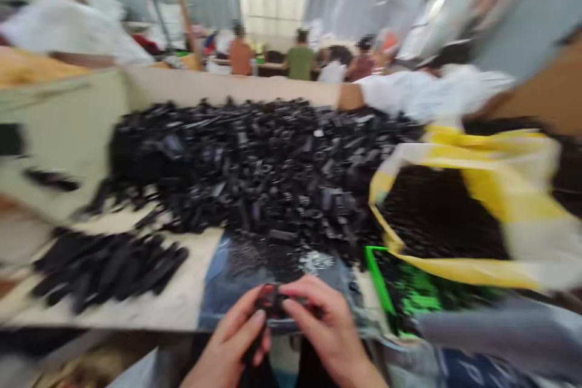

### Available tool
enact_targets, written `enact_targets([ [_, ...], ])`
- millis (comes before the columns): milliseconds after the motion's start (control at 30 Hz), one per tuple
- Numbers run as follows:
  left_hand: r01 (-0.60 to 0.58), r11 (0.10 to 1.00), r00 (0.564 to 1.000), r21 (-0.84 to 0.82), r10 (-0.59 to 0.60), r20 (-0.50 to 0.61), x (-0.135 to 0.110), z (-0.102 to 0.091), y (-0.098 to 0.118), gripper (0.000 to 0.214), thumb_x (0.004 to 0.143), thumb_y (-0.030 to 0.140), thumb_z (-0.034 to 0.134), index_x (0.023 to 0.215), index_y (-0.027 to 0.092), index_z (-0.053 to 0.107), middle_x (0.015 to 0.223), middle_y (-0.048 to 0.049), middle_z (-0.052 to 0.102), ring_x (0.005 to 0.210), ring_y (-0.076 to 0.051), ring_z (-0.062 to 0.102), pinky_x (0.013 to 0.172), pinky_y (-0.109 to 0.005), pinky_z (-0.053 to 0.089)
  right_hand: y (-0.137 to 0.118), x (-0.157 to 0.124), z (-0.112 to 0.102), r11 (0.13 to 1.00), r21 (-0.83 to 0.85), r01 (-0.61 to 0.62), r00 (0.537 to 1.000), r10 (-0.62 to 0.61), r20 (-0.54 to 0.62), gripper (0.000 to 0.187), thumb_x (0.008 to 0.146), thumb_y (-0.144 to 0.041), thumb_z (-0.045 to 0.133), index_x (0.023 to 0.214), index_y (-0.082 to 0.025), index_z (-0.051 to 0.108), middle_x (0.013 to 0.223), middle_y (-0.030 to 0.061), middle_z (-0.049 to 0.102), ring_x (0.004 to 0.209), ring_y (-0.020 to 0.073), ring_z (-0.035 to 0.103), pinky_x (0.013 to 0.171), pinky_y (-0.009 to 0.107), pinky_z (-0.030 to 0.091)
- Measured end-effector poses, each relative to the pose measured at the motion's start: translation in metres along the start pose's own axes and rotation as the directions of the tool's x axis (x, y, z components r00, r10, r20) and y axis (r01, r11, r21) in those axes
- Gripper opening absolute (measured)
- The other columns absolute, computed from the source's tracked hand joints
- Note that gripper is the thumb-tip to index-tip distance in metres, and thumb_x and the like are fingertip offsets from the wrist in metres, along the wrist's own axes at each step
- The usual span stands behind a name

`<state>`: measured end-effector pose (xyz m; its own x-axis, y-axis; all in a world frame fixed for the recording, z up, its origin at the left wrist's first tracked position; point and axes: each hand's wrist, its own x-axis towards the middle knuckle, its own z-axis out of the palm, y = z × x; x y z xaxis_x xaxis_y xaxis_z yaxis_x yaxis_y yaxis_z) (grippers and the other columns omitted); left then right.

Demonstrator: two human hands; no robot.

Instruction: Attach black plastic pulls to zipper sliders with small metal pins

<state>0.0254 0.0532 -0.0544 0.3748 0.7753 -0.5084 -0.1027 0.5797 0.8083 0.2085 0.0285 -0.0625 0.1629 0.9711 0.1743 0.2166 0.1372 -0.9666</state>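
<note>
Both hands meet at the table's front edge, low in the middle of the view. My left hand [240, 333] is closed around a small black part [271, 303], which runs down below its fingers; its exact kind is blurred. My right hand [321, 321] pinches the other end of this part from the right. Just beyond the hands lies a blue cloth [216, 291] with small dark pieces and a cluster of small silvery pieces [317, 261] on it.
A large heap of black parts [273, 163] covers the table's back. More long black pieces [109, 267] lie at left. A yellow-white sack [500, 206] of dark small parts stands at right, over a green tray [379, 285]. Several people sit far behind.
</note>
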Motion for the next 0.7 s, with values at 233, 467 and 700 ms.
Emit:
enact_targets([
  [233,0.070,0.997,0.997,0.039,-0.072,0.034,0.002,0.007,0.005,0.085,0.071,0.071,0.075,0.129,0.010,0.063,0.073,0.0007,0.059,0.066,-0.013,0.047,0.061,-0.026,0.036,0.010,0.000,0.003,0.998,0.036,-0.043,0.997,0.040,0.071,0.013,0.092,-0.040,0.075,0.090,-0.029,0.081,0.078,-0.0002,0.070,0.056,0.0131,0.058,0.052,0.020,0.047],
  [467,-0.022,0.971,0.994,0.237,-0.004,0.111,-0.001,-0.005,0.004,0.046,0.094,0.044,0.055,0.128,0.015,0.063,0.087,-0.0010,0.060,0.072,-0.014,0.045,0.069,-0.028,0.036,0.011,0.005,0.004,0.991,-0.087,0.098,0.989,-0.088,0.120,0.010,0.097,-0.027,0.069,0.098,-0.030,0.078,0.086,-0.0002,0.071,0.064,0.0133,0.061,0.058,0.020,0.048],
  [700,0.006,0.988,0.992,0.156,-0.026,0.122,-0.002,0.001,0.009,0.039,0.093,0.034,0.053,0.124,0.014,0.065,0.084,-0.0008,0.060,0.067,-0.012,0.043,0.064,-0.026,0.032,0.010,0.007,-0.001,0.977,-0.150,0.149,0.975,-0.120,0.187,0.012,0.099,-0.024,0.066,0.100,-0.028,0.077,0.087,0.0004,0.071,0.067,0.0135,0.064,0.059,0.020,0.048],
])
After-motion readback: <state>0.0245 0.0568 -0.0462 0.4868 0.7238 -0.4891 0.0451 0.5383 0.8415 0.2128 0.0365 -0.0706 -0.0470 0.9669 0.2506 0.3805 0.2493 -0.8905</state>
